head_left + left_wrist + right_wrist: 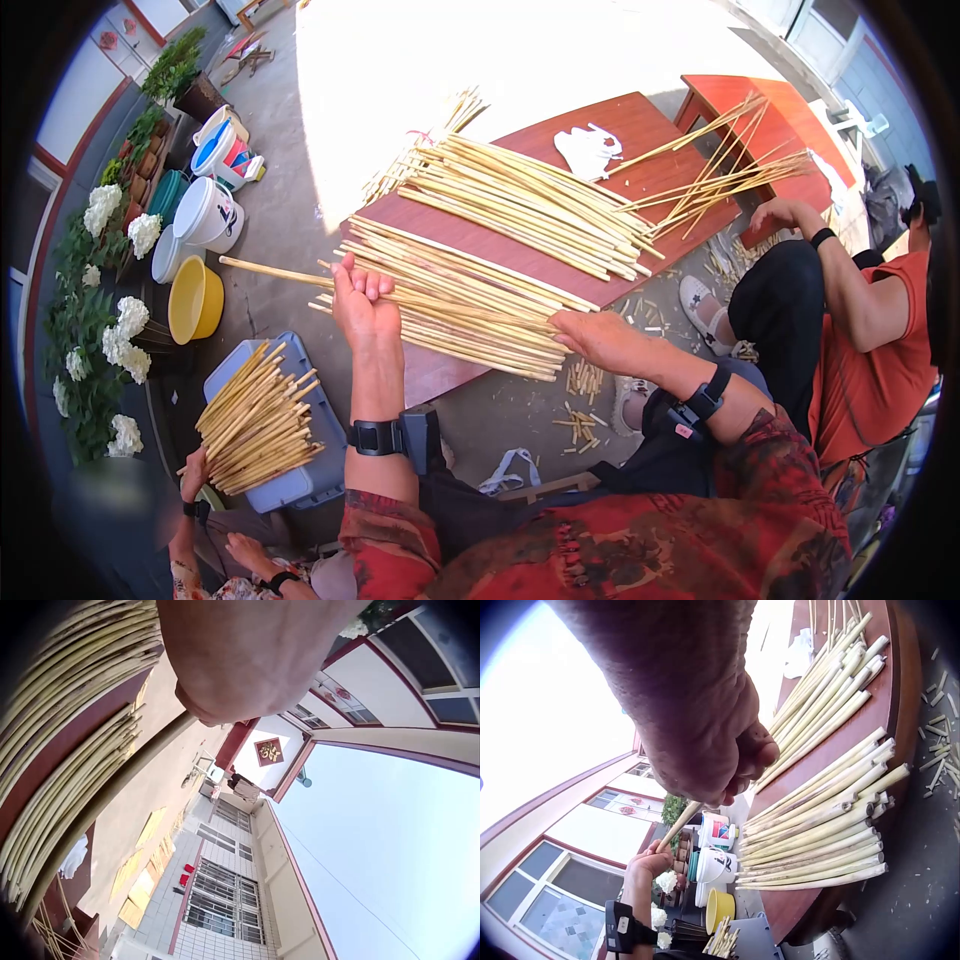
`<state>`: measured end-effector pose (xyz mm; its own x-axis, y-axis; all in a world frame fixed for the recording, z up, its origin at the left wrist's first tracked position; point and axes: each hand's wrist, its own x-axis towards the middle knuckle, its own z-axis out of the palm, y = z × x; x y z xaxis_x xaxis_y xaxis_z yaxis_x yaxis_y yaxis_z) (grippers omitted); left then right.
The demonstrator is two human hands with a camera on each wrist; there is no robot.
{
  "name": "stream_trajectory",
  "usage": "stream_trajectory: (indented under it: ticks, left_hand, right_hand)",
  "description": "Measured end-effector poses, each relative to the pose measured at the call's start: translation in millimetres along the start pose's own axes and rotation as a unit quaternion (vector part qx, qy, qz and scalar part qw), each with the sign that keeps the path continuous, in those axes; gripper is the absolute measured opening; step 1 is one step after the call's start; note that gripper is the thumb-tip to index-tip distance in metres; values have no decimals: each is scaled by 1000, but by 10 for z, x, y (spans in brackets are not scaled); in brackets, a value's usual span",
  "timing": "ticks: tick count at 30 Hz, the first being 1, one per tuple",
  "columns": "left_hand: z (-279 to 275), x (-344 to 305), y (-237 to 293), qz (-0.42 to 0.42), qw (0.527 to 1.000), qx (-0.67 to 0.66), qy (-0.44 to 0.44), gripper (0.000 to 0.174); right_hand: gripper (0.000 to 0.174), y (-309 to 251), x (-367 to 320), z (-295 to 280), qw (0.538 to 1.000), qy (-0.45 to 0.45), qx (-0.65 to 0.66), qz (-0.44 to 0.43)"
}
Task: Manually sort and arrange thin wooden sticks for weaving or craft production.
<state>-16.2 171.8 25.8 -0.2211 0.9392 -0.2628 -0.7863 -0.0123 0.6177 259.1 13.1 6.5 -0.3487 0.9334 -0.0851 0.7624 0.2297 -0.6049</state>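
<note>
A long, thin, pale-yellow stick (285, 271) is held across the front of the body, over a row of similar sticks (470, 275). My left hand (367, 305), palm up with curled fingers, grips it partway along, and its far end juts out to the left. My right hand (600, 340) grips the stick near its right end. In the right wrist view the same stick (681, 825) runs between both hands. The left wrist view shows the stick (112, 772) slanting down from the left hand, whose fingers are mostly hidden there.
A second row of sticks (530, 205) lies on the reddish-brown table (640, 125), near a white plastic bag (588, 150). Cut pieces (580, 425) litter the ground. One person (870, 340) sits at right; another's hand (195, 475) is by sticks on a grey-blue bin (325, 440). Buckets (208, 215) stand left.
</note>
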Motion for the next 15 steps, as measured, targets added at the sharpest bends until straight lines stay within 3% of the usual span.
stream_trajectory:
  ticks: [2, 8, 13, 15]
  left_hand:
    - [-53, 82, 174, 34, 999, -4, 9, 31]
    - [-53, 30, 73, 21, 999, -27, 12, 34]
    - [86, -195, -296, -29, 998, -20, -47, 32]
    - [78, -302, -496, -83, 987, -4, -139, 30]
  right_hand:
    - [14, 135, -95, -130, 995, 67, -67, -2]
    - [9, 558, -127, -83, 974, 79, -199, 74]
    - [12, 342, -22, -34, 982, 134, -129, 43]
    - [19, 159, 6, 34, 988, 148, -44, 22]
